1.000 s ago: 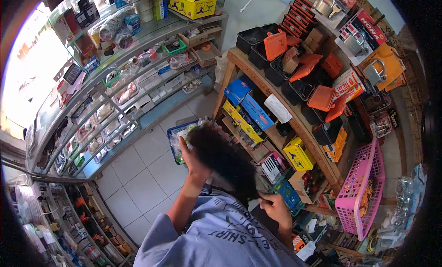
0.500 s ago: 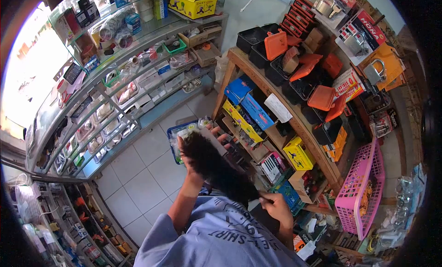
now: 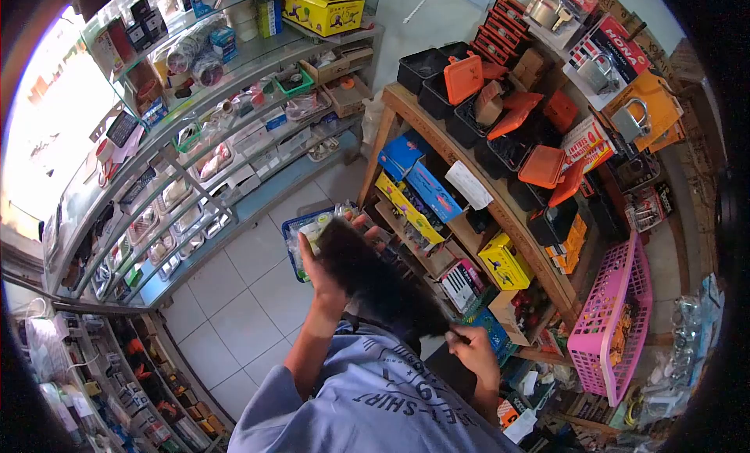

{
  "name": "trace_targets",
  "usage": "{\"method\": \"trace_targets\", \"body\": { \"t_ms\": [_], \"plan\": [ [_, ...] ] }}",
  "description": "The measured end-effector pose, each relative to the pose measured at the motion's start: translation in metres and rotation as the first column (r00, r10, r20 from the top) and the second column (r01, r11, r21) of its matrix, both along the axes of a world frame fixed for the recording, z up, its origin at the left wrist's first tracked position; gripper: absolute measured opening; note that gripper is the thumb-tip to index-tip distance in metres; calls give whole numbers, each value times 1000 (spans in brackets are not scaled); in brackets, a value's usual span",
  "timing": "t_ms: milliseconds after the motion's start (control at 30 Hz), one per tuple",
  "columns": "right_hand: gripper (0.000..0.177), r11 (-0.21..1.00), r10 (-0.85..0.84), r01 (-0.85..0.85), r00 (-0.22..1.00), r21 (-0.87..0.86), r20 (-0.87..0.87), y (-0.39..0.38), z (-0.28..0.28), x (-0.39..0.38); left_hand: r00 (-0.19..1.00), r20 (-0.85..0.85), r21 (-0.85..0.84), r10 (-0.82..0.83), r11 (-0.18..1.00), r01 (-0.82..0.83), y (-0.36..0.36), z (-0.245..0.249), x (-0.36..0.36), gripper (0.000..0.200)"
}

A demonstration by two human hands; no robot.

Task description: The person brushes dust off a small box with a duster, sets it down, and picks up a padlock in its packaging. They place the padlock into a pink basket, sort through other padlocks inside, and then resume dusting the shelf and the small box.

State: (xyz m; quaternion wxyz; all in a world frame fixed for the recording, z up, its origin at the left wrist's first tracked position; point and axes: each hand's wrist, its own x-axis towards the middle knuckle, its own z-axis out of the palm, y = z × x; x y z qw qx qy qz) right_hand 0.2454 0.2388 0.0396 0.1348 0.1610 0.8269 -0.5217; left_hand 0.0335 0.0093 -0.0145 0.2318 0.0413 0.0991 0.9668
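In my right hand the fingers are closed round the handle end of a black fluffy duster. The duster slants up and left in front of my chest, its bushy end reaching over my left hand. My left hand is curled, thumb on the near side and fingertips on the far side of the duster. Whatever lies in that palm is mostly covered by the black fibres. Just beyond is a blue basket with clear packets in it.
To the right stands a wooden shelf with boxes, and black bins with orange lids on top. A pink basket sits at lower right. Glass display shelves curve along the left above the tiled floor.
The duster has shifted slightly down and right, and the pale flat-edged thing seen beside it in my left hand is now covered. My right hand has moved slightly to the right.
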Motion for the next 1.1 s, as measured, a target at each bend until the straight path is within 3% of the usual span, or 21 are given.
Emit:
{"method": "trace_targets", "body": {
  "t_ms": [33,100,133,167,200,233,300,367,433,467,500,600,667,700,767,833,900,933,967,1033,1100],
  "plan": [
    [22,994,-109,108,993,-17,-33,0,0,1,945,295,-112,144,987,-115,4,-9,-3,89],
    [23,1000,4,-3,1000,-19,18,4,0,2,944,279,-191,176,974,-125,6,0,-3,90],
    [23,993,115,-114,992,-24,61,6,0,2,990,135,-35,46,999,-41,4,2,-2,88],
    [23,993,114,-113,992,-25,60,4,1,1,997,-33,105,-69,992,72,2,4,-2,87],
    [24,999,15,-15,1000,-32,9,1,2,0,997,-46,90,-62,994,66,2,8,-1,86],
    [24,996,-84,82,996,-44,-41,-1,2,-1,997,-48,91,-62,994,66,4,8,-2,86],
    [25,998,-30,31,999,-59,18,1,2,1,955,243,-190,168,974,-123,7,12,1,89],
    [25,993,78,-68,990,-92,116,3,1,0,956,242,-185,166,975,-123,7,15,4,89],
    [26,993,100,-96,993,-64,69,-4,5,-4,998,-46,56,-46,997,48,2,10,4,86],
    [27,998,9,-8,1000,-68,19,-6,5,-4,999,-44,1,-29,1000,30,1,12,4,86],
    [27,994,-81,79,996,-77,-26,-7,4,-3,954,262,-127,148,985,-117,5,7,3,86],
    [27,995,62,-51,988,-82,142,-2,0,0,955,252,-186,157,976,-112,5,-2,3,85],
    [26,998,-12,16,997,-66,72,-2,-4,0,987,-129,113,-96,987,111,4,1,2,84],
    [26,995,-83,83,997,-55,7,-3,-5,0,987,-129,114,-98,987,113,6,12,4,84],
    [26,997,-43,45,999,-61,33,-7,1,-1,948,294,-176,124,982,-73,11,32,11,88],
    [26,998,-2,5,999,-65,53,-7,1,-1,960,275,-75,55,997,-35,8,7,6,88],
    [29,997,-37,35,999,-68,-22,-5,-7,2,993,-84,81,-83,993,90,6,11,2,87],
    [29,997,-38,36,999,-68,-21,-5,-7,1,997,64,-34,-37,999,39,6,14,8,88],
    [29,996,-63,60,997,-61,-51,-6,-7,1,928,271,-339,256,928,-157,13,27,9,89],
    [29,995,-85,81,993,-56,-80,-8,-4,1,933,338,-139,121,987,-77,10,11,7,84],
    [30,998,55,-55,998,17,4,-9,4,2,996,-63,97,-67,993,73,7,5,7,83]
  ]
}}
